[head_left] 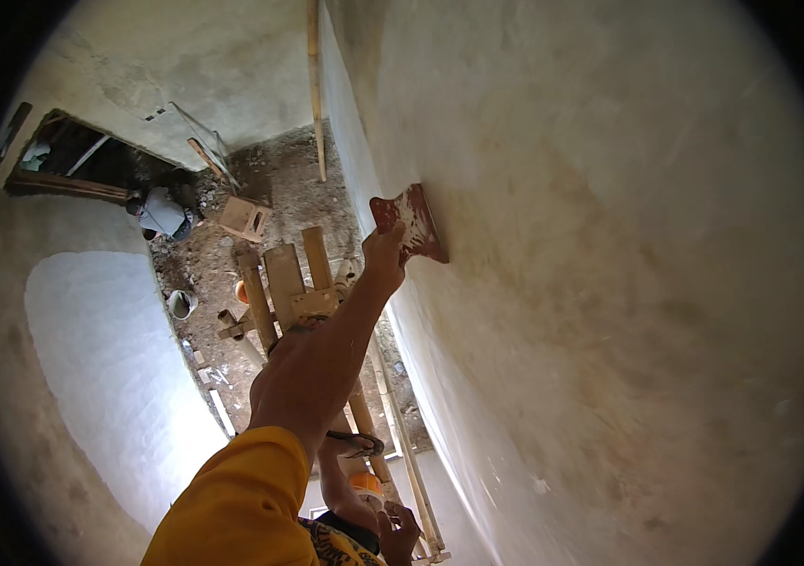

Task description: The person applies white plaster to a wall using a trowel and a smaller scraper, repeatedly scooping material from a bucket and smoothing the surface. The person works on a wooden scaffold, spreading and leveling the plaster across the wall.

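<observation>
My left hand (384,257), at the end of an outstretched arm in a yellow sleeve (232,495), grips a wide putty knife. The putty knife (413,224) is reddish brown and smeared with pale filler. Its straight edge lies against the patchy grey plastered wall (600,283) on the right. Low in the picture, my right hand (400,535) is close to my body with its fingers curled. Whatever it may hold is too dark to make out. An orange and white bucket (365,485) shows just beyond that hand.
Bamboo poles and planks form a scaffold (284,278) beneath me; a sandalled foot (357,443) rests there. On the dirt floor below are a wooden crate (245,219) and a pale bucket (181,304). Another person (162,213) crouches by the opening. A bamboo pole (316,90) stands ahead.
</observation>
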Available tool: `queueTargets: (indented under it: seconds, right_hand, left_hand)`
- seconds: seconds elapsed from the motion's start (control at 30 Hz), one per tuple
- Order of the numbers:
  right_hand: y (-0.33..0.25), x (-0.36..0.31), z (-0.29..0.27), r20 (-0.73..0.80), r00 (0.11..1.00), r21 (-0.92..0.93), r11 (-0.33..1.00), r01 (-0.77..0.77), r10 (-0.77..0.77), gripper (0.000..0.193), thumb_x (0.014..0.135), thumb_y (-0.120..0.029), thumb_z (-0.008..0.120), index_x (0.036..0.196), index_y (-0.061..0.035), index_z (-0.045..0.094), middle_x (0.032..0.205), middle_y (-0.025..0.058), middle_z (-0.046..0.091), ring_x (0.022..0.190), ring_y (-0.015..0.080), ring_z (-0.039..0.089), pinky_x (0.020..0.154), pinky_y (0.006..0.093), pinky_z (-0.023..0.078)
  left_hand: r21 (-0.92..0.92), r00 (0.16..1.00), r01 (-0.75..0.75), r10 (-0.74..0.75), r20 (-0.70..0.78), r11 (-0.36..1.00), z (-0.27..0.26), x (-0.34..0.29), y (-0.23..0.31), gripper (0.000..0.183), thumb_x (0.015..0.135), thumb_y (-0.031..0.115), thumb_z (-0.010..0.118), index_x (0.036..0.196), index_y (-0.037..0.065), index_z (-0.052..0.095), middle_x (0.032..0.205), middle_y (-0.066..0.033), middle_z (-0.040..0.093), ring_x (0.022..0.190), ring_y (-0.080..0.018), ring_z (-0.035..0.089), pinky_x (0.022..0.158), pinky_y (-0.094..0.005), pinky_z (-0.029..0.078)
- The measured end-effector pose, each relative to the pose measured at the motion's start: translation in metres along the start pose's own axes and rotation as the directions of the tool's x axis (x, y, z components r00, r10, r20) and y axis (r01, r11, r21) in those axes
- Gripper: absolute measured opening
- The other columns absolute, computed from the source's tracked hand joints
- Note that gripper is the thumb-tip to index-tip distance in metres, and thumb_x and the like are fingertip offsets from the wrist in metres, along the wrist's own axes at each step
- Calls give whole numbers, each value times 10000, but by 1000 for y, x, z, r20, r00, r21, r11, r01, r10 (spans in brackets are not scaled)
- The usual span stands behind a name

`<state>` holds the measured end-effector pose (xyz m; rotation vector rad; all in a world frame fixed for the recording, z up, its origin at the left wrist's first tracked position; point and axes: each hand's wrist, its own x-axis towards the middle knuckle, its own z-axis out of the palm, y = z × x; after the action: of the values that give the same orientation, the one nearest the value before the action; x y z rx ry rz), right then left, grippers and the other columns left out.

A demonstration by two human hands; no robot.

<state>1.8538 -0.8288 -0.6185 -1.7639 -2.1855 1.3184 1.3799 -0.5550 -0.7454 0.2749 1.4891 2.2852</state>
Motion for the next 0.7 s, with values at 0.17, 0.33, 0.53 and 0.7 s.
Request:
queueTargets:
  seconds: [0.17,0.33,0.53,0.7]
  right_hand:
    - [-5,2,-5,-5,1000,49,999,2,-2,332,804,-207,808,1051,0,728,988,160,725,893,294,712,795,390,576]
    - [-19,15,-11,11,1000,89,996,-1,0,302,808,-160,802,1059,-6,734,995,143,729,888,273,712,786,380,576]
    - [-26,27,-9,15,999,119,992,-38,37,306,812,-148,803,1066,6,729,1025,151,733,925,271,716,787,384,584]
    - [-11,19,2,43,998,62,997,-54,51,347,798,-177,818,1071,14,721,1024,172,733,920,283,722,792,385,589]
  left_hand:
    - [24,984,-100,96,151,995,9,16,79,195,1022,104,604,1190,6,621,1064,-66,689,920,-179,705,756,-326,599]
    - [-581,978,197,-199,60,789,13,15,106,215,1000,101,644,1192,5,634,1079,-68,697,923,-163,701,785,-333,597]
    - [-148,945,238,-264,-193,960,18,51,63,238,997,109,656,1201,-13,660,1072,-55,698,899,-157,672,824,-333,556]
    - [38,988,152,-150,-38,988,65,42,58,246,1034,160,588,1157,-34,678,938,-47,665,819,-117,591,767,-302,505]
